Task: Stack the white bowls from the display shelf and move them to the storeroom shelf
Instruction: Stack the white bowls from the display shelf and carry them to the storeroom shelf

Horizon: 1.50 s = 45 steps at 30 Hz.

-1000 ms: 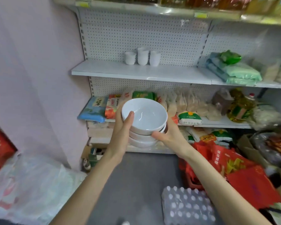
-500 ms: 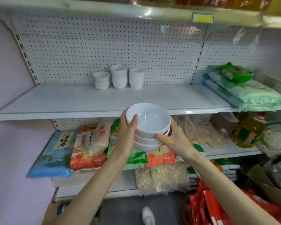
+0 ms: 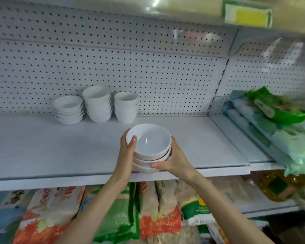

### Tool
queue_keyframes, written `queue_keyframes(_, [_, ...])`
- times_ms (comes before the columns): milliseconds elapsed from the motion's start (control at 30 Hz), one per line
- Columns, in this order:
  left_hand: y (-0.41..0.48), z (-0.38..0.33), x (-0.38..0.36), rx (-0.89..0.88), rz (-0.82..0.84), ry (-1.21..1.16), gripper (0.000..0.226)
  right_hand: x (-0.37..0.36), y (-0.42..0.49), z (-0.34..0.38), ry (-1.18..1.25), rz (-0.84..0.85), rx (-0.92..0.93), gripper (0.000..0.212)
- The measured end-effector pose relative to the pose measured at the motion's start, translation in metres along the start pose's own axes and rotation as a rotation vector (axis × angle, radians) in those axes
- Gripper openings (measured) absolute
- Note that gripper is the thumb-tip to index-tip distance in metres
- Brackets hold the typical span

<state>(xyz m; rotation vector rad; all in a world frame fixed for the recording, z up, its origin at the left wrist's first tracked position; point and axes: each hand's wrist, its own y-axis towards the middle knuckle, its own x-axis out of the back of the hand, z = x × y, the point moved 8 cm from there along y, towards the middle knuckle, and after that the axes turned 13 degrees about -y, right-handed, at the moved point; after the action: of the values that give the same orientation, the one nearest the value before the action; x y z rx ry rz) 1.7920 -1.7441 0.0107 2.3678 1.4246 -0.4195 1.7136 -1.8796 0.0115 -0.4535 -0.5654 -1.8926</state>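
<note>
I hold a stack of three white bowls (image 3: 149, 147) between both hands, just above the front part of the white shelf (image 3: 60, 152). My left hand (image 3: 126, 152) grips the stack's left side, thumb over the top bowl's rim. My right hand (image 3: 173, 159) cups the right side, thumb under the lower bowls. Whether the stack's base touches the shelf is hidden by my hands. Three more stacks of white bowls stand at the shelf's back: a low stack (image 3: 68, 110), a taller stack (image 3: 97, 103) and a third stack (image 3: 125, 107).
A pegboard back panel (image 3: 148, 76) rises behind the shelf. Green and blue packages (image 3: 275, 120) fill the shelf section to the right. Food bags (image 3: 113, 213) line the lower shelf, with an oil bottle (image 3: 282, 187) at right. An upper shelf with a yellow label (image 3: 248, 16) hangs overhead.
The camera has come closer to the shelf. Both hands have carried the bowl stack up from below the shelf edge to over the shelf's front surface.
</note>
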Motion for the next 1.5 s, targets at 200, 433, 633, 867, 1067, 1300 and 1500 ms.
queue_keyframes(200, [0.041,0.026,-0.008,-0.004,0.049,0.016,0.076,0.004,0.027,-0.031,0.004,-0.053,-0.042,0.096])
queue_keyframes(433, [0.072,0.042,-0.016,0.037,0.036,0.010,0.072,0.014,0.056,-0.049,-0.002,-0.067,-0.048,0.096])
queue_keyframes(633, [0.083,0.051,-0.013,0.039,0.008,0.016,0.066,0.011,0.071,-0.060,-0.010,-0.039,-0.054,0.094])
queue_keyframes(867, [0.094,0.053,-0.010,0.036,0.026,0.014,0.061,0.006,0.082,-0.056,0.050,0.022,-0.015,0.100])
queue_keyframes(1067, [0.096,0.059,-0.003,0.059,0.031,0.008,0.071,-0.006,0.085,-0.059,0.064,0.032,0.043,0.120])
queue_keyframes(1300, [0.094,0.059,0.026,0.038,-0.050,0.193,0.080,0.001,0.085,-0.067,-0.019,-0.066,0.025,0.122])
queue_keyframes(1500, [0.082,0.043,0.068,-0.282,-0.026,1.412,0.074,0.011,0.129,-0.078,-0.003,-0.189,-0.032,0.110])
